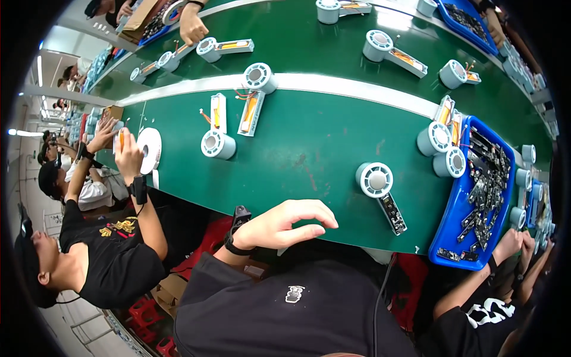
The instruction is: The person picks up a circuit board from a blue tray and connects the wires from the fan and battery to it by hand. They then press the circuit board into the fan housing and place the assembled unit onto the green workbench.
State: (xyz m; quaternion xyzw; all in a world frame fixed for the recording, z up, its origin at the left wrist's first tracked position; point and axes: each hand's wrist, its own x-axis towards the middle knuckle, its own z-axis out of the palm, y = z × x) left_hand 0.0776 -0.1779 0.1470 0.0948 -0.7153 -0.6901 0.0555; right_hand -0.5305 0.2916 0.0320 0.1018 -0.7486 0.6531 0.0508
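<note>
My left hand [291, 225] hovers at the table's near edge, a dark strap with a small black device around its wrist. Its fingers are stretched out, the thumb apart, and nothing is in it. My right hand does not show. To the right of the left hand, apart from it, a light-blue handheld fan part [376, 180] lies on the green table [297, 154], with a black circuit board [392, 213] in its handle. Farther left lie two more fan parts [217, 144] [259, 77], whose open handles hold orange-wrapped cells and red wires.
A blue tray [450, 220] of loose circuit boards stands at the right, with fan parts [435, 138] beside it. At the left a co-worker's hands [128, 156] are raised near a white tape roll [150, 150]. A pale rail [351, 84] divides the table; more fan parts [378, 46] lie beyond it.
</note>
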